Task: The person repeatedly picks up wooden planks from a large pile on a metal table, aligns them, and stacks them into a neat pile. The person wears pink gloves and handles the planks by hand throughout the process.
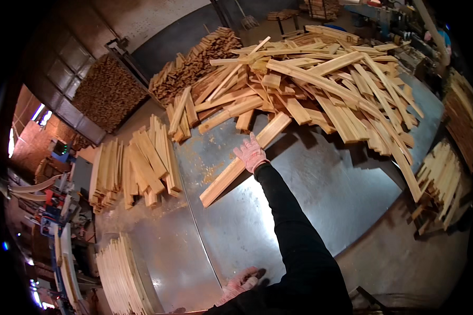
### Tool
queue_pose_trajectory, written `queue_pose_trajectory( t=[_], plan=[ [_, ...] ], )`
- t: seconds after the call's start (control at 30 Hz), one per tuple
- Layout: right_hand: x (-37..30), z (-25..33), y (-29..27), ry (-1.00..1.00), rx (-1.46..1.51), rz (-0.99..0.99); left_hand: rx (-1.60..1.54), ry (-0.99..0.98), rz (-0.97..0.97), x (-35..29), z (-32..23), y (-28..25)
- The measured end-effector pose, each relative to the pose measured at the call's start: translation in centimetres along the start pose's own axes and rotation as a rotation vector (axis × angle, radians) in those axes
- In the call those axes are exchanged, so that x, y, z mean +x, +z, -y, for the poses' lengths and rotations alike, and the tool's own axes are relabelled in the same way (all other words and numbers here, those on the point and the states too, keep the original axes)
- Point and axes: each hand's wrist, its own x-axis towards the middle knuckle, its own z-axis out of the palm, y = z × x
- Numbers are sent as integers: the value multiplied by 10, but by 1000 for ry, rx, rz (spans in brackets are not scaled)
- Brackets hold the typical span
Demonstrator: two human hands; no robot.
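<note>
My right hand (251, 153), in a pale pinkish glove, reaches forward over the metal table and grips a wooden board (223, 181) from above, near its middle. That board lies slantwise, its far end close to a big heap of loose boards (320, 79). Low in the picture, my left hand (240, 284), gloved alike, rests by the near part of the tabletop (320, 205). Its fingers point to the right, loosely apart, and no object shows in them. The palm side of both hands is hidden.
Leaning rows of boards (142, 163) lie along the table's left side. Nearer, a neat stack of pale strips (122, 275) stands at the left edge. More boards (439, 176) are piled beyond the right edge. Machinery (63, 210) stands at far left; sawdust (210, 170) dots the metal.
</note>
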Motion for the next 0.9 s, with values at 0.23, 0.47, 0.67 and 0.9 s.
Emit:
queue_pose_trajectory(
  t=[0.23, 0.47, 0.67, 0.9],
  plan=[
    [-98, 32, -94, 87, 855, 581, -213, 403, 124, 143, -7, 40],
    [-226, -186, -198, 227, 617, -147, -1221, 167, 145, 211, -26, 81],
    [-210, -431, -110, 599, 82, 91, -877, 66, 81, 213, -30, 176],
    [-219, -393, -140, 507, 504, 63, -278, 139, -274, 188, -96, 272]
  ],
)
